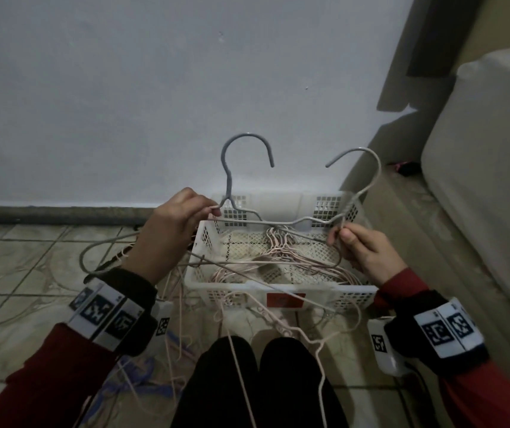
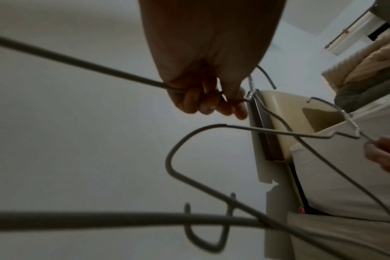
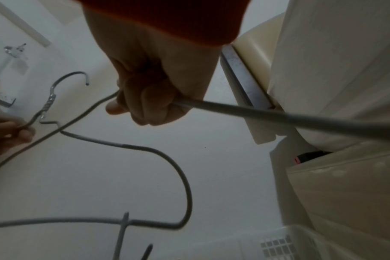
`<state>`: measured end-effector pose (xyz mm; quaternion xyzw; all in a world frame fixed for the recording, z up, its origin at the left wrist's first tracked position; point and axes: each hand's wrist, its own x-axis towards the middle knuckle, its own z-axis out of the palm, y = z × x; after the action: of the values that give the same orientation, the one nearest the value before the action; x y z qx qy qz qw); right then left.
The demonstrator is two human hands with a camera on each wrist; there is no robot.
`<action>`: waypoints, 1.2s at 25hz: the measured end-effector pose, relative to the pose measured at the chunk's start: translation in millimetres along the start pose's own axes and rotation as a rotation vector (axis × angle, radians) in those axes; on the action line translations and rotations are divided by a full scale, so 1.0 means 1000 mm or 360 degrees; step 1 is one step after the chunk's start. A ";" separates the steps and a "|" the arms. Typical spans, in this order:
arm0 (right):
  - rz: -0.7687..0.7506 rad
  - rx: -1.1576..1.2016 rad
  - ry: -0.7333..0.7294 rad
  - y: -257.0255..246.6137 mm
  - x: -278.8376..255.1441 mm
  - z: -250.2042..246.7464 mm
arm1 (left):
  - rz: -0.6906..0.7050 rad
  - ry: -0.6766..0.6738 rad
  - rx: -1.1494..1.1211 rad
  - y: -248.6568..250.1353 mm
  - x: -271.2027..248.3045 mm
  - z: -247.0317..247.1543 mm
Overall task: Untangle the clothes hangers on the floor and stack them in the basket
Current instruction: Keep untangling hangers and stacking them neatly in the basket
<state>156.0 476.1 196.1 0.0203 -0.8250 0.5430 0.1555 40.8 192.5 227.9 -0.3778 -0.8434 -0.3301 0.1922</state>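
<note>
Over the white mesh basket [image 1: 278, 287] I hold two grey wire hangers whose frames cross each other. My left hand [image 1: 215, 210] pinches the darker grey hanger [image 1: 247, 135] just below its twisted neck, hook upright. My right hand [image 1: 338, 234] pinches the paler grey hanger [image 1: 361, 148] below its neck, hook tilted to the right. In the left wrist view the left hand's fingers [image 2: 207, 105] curl round the wire; in the right wrist view the right hand [image 3: 149, 105] grips its wire in a fist. Several pink hangers [image 1: 278, 254] lie stacked in the basket.
A tangle of pink and blue hangers [image 1: 161, 366] lies on the tiled floor at my left knee, and one pink hanger [image 1: 309, 338] stretches across my black-trousered knees [image 1: 259, 381]. The wall rises just behind the basket. A pale upholstered edge [image 1: 479, 149] stands at the right.
</note>
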 end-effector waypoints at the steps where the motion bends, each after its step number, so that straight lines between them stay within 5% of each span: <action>1: 0.0062 0.0060 -0.0007 -0.002 0.001 -0.001 | -0.0062 0.0078 0.0005 0.002 -0.002 0.000; 8: 0.0440 0.0381 0.0041 0.005 0.004 -0.010 | -0.0435 0.0522 -0.0136 0.010 -0.020 0.011; 15: 0.0455 0.0422 -0.0150 0.023 -0.002 -0.005 | -0.0359 0.0728 -0.0287 0.016 -0.022 0.014; 21: 0.0183 -0.0028 -0.0443 0.009 -0.008 0.000 | -0.0263 0.0134 -0.0297 0.007 -0.009 0.017; 27: -0.0168 -0.0474 -0.0413 -0.010 -0.006 0.022 | -0.0388 -0.0651 -0.0670 0.034 -0.014 0.033; 30: -0.0309 -0.0549 -0.0271 -0.011 -0.001 0.034 | -0.0294 -0.0701 -0.0519 0.047 -0.020 0.043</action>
<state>151.4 441.1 193.3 0.1187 -0.9100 0.3724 0.1380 86.3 235.8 205.6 -0.3879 -0.8316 -0.3873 -0.0898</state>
